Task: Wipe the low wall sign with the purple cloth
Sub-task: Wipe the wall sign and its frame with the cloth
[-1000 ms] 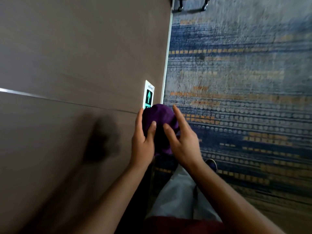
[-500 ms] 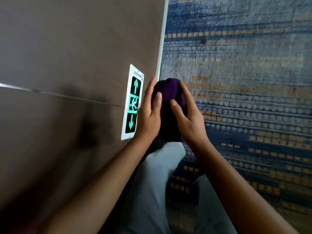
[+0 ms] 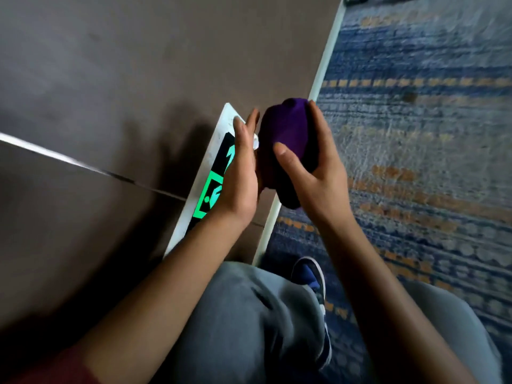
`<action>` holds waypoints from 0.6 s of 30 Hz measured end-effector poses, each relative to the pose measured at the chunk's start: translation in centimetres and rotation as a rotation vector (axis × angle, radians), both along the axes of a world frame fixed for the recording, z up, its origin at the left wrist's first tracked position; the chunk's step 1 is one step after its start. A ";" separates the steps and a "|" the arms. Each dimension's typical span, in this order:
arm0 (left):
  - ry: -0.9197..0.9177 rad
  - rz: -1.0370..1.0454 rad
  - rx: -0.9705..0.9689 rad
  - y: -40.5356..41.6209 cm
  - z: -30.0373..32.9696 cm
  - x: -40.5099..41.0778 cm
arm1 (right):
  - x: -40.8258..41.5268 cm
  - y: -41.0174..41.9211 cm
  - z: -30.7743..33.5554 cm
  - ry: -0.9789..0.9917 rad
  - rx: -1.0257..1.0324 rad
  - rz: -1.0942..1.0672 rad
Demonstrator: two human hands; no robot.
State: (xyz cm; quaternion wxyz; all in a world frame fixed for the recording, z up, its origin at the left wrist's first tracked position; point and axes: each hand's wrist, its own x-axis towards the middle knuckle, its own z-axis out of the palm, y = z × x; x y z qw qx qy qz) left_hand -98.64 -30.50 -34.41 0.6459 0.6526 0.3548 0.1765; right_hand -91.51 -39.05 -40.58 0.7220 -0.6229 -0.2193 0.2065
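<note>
The low wall sign (image 3: pixel 206 184) is a white-framed plate with green arrows and a running figure, fixed to the brown wall just above the skirting. The bunched purple cloth (image 3: pixel 288 134) is held between both hands, right of the sign and apart from it. My left hand (image 3: pixel 241 173) lies against the cloth's left side with fingers stretched out, covering the sign's right half. My right hand (image 3: pixel 313 159) wraps the cloth from the right, thumb across its front.
A brown panelled wall (image 3: pixel 110 79) with a thin metal seam fills the left. A pale skirting strip (image 3: pixel 324 65) meets a blue and orange patterned carpet (image 3: pixel 429 162). My grey-trousered knee (image 3: pixel 249 314) and a blue shoe (image 3: pixel 313 275) are below the hands.
The view has come closer to the wall and sign. Both hands with the cloth now sit higher against the sign, and my left hand overlaps its right side.
</note>
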 end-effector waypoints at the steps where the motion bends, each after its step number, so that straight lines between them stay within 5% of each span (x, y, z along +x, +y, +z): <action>1: -0.013 -0.025 -0.026 0.5 0.0 -0.1 | 0.2 0.3 -0.7 -0.012 0.012 0.000; 18: 0.076 0.009 0.068 3.5 -1.6 0.0 | 0.7 3.7 -1.7 -0.129 -0.109 0.150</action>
